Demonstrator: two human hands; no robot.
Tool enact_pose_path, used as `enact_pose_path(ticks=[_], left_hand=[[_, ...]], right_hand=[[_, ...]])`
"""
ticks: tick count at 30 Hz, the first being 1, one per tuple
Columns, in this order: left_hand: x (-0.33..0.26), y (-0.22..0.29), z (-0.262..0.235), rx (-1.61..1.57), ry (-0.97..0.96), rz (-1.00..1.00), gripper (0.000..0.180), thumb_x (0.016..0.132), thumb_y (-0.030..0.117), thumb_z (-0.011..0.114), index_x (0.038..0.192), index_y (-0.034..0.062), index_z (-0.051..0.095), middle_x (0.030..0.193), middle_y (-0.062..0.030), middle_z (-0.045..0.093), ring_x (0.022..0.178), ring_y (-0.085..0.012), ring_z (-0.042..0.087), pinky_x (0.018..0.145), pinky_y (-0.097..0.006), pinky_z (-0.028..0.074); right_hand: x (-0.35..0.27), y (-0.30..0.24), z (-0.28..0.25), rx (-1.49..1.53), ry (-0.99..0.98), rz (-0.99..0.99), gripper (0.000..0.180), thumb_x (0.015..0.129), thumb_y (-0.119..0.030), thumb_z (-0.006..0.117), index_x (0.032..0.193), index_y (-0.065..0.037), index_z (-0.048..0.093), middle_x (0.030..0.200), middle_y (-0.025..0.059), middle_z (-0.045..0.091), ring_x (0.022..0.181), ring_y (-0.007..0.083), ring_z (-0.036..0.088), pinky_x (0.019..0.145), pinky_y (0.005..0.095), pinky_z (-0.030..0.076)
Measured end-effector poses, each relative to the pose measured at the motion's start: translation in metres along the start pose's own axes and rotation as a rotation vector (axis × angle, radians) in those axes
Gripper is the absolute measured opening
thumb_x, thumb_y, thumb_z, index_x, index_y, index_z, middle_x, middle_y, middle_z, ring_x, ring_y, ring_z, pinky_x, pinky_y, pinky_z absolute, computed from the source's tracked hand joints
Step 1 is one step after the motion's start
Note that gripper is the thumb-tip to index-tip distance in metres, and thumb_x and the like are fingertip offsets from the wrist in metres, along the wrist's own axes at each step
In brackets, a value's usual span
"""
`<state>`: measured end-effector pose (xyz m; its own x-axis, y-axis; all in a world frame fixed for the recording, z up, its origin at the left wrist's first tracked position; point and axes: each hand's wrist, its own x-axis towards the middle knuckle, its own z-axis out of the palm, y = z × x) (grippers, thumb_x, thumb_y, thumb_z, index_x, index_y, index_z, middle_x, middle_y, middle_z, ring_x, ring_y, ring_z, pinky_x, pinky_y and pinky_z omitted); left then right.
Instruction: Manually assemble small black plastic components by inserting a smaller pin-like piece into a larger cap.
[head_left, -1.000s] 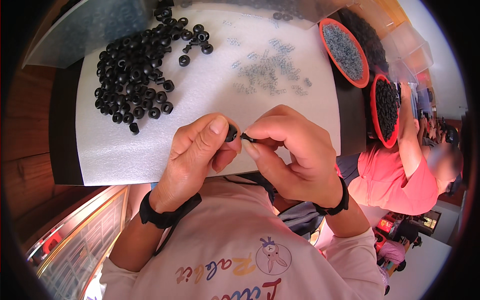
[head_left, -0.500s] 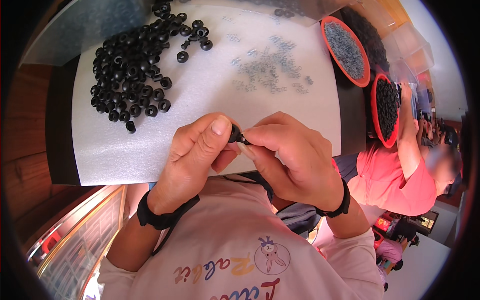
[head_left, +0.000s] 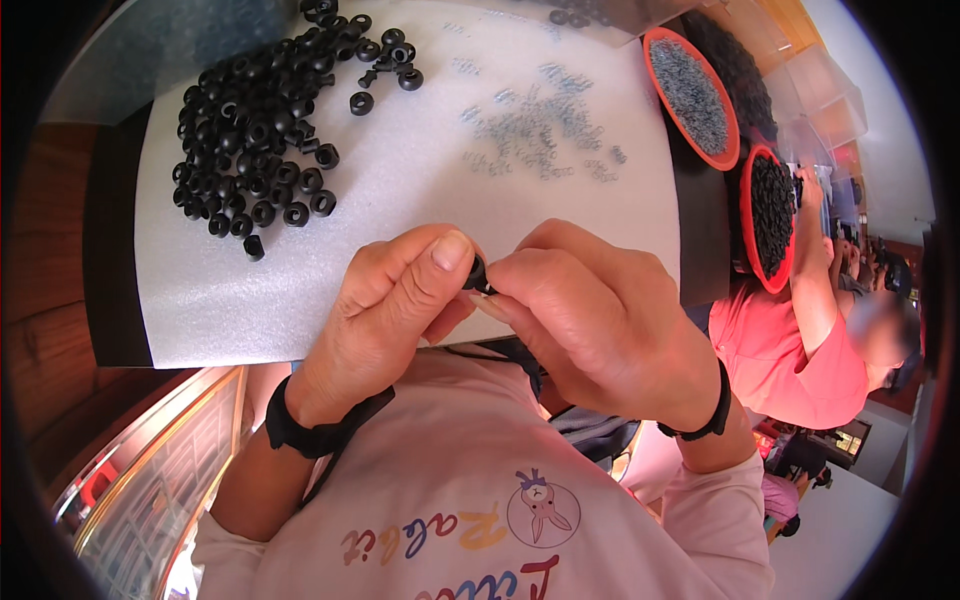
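My left hand (head_left: 385,315) is closed, its thumb and fingers gripping a black ball-shaped cord lock body (head_left: 477,273) with a hole in it. From the other side my right hand (head_left: 605,325) pinches at a small dark piece (head_left: 489,290) against that body; the fingertips mostly cover it, so its kind is hard to make out. Both hands meet just above the near edge of the white foam sheet (head_left: 250,320). Farther off to the left lies a heap of similar black cord lock bodies (head_left: 258,135). Right of the heap, small metal springs (head_left: 545,130) lie scattered.
An orange bowl of springs (head_left: 690,95) stands at the far right, with another orange bowl (head_left: 768,215) of small black parts nearer. Clear plastic bins (head_left: 180,60) border the far side. At the right, a person in a red shirt (head_left: 790,350) sits close by, an arm stretched forward.
My right hand has turned a little and its wrist has shifted right, while the fingertips stay at the cord lock body. The left hand keeps its grip. The whole view has shifted slightly.
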<state>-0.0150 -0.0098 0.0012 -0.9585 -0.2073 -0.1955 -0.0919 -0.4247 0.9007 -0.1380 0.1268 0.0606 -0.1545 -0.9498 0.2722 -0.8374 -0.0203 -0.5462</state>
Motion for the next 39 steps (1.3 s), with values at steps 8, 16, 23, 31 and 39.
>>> enact_pose_path(ticks=[8, 16, 23, 31, 39], left_hand=[[-0.002, 0.006, -0.003, -0.049, -0.027, -0.036, 0.040, 0.101, 0.037, 0.045, 0.081, 0.0036, 0.056, 0.065, 0.0047, 0.041, 0.058, -0.0029, 0.032, 0.051, -0.020, 0.026], [-0.002, 0.004, -0.005, -0.046, -0.055, -0.021, 0.038, 0.100, 0.035, 0.046, 0.082, 0.0035, 0.056, 0.069, 0.0043, 0.044, 0.061, -0.0033, 0.034, 0.053, -0.020, 0.028], [-0.002, 0.006, -0.003, -0.029, -0.033, -0.035, 0.040, 0.100, 0.036, 0.047, 0.078, 0.0034, 0.053, 0.069, 0.0036, 0.044, 0.062, -0.0040, 0.035, 0.053, -0.021, 0.031], [-0.002, 0.003, -0.004, 0.059, -0.106, 0.049, 0.043, 0.100, 0.037, 0.045, 0.074, 0.0030, 0.052, 0.066, 0.0021, 0.045, 0.062, -0.0054, 0.038, 0.054, -0.022, 0.033], [-0.003, 0.007, -0.008, 0.088, -0.139, -0.006, 0.045, 0.100, 0.037, 0.046, 0.069, 0.0038, 0.049, 0.064, 0.0022, 0.044, 0.063, -0.0060, 0.037, 0.054, -0.024, 0.032]], right_hand=[[0.005, 0.007, -0.004, 0.085, -0.106, 0.004, 0.026, 0.074, -0.001, 0.065, 0.090, -0.003, 0.046, 0.077, 0.0104, 0.052, 0.061, 0.0311, 0.057, 0.048, 0.0377, 0.046], [0.008, 0.010, 0.001, 0.268, -0.017, 0.032, 0.036, 0.075, 0.001, 0.075, 0.106, -0.003, 0.057, 0.077, 0.0050, 0.060, 0.063, 0.0109, 0.059, 0.052, 0.0245, 0.047], [0.008, 0.013, -0.004, 0.457, -0.103, 0.180, 0.037, 0.076, -0.001, 0.076, 0.108, -0.003, 0.056, 0.074, 0.0017, 0.057, 0.061, 0.0074, 0.054, 0.052, 0.0205, 0.044], [0.016, 0.019, -0.006, 0.597, -0.247, 0.245, 0.031, 0.080, -0.015, 0.073, 0.103, -0.003, 0.056, 0.074, 0.0118, 0.060, 0.063, 0.0281, 0.060, 0.056, 0.0339, 0.046], [0.016, 0.026, 0.001, 0.528, -0.248, 0.062, 0.032, 0.080, -0.014, 0.072, 0.106, -0.001, 0.058, 0.082, 0.0106, 0.061, 0.069, 0.0272, 0.059, 0.060, 0.0335, 0.046]])
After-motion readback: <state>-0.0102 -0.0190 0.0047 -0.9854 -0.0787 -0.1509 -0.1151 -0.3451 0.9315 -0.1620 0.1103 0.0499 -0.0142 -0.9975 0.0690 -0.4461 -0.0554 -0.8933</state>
